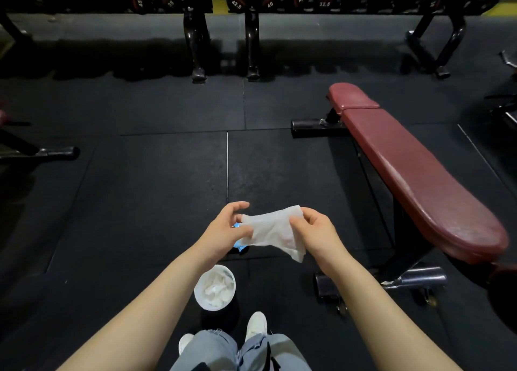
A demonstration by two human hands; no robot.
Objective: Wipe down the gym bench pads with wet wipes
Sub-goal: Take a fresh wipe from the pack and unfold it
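Both hands are busy: the left hand point(223, 230) and right hand point(316, 233) pinch opposite ends of a thin white wet wipe point(272, 230), spreading it at mid-air over the black rubber floor point(140, 175). The long maroon padded gym bench point(414, 175) sits untouched to the right. This looks like the unfolding step; next, carry the wipe across and press it flat on the pad.

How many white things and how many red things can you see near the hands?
White: 4, the wet wipe, the tub of wipes and two shoes.
Red: 2, the long bench pad and the short bench pad.
Total: 6
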